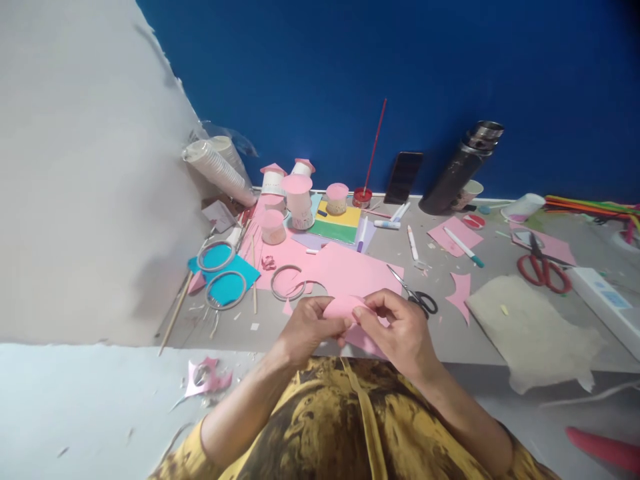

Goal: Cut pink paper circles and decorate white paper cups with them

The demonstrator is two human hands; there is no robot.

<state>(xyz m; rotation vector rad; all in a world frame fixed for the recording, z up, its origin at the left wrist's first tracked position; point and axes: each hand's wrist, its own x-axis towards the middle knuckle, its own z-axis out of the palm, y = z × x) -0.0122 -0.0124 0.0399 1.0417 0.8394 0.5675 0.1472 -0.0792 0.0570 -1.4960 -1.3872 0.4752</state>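
Observation:
Between my two hands is a small piece of pink paper [343,307], held just above the front edge of the table. My left hand [313,327] pinches its left side, and my right hand [397,327] grips its right side with thumb and fingers. Behind it lies a larger pink sheet [355,263] with a curved cut-out. Small scissors with black handles [417,295] rest just beyond my right hand. A grey ring [289,283] lies on pink paper to the left of my hands.
Several paper cups topped with pink discs [299,200] stand at the back. Two rings lie on blue paper [225,270] at left. Red-handled scissors [543,270], a beige cloth-like sheet [535,333] and a dark flask [457,170] are at right. A phone [404,177] leans on the wall.

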